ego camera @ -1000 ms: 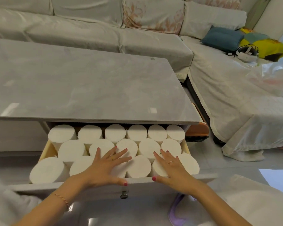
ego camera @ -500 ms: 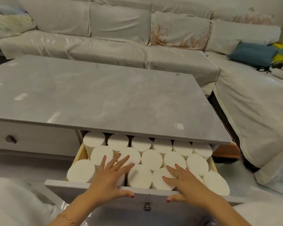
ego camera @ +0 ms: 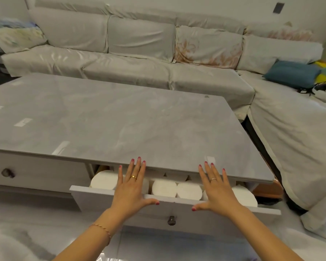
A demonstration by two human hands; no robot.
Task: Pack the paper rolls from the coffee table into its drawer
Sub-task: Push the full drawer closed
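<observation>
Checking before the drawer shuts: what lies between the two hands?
In the head view, two paper rolls show between the left hand and right hand, behind the drawer front.

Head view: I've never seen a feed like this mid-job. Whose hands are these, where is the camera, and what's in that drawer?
There is no machine here. A person wears one wide-angle camera on the head, looking forward and down, so both arms reach in from below. The left hand and right hand lie flat and open, thumbs on the front panel of the drawer, fingers spread over the white paper rolls standing upright inside. Neither hand holds anything. The drawer is only partly open beneath the grey coffee table; no rolls show on its top. A covered sofa stands behind.
</observation>
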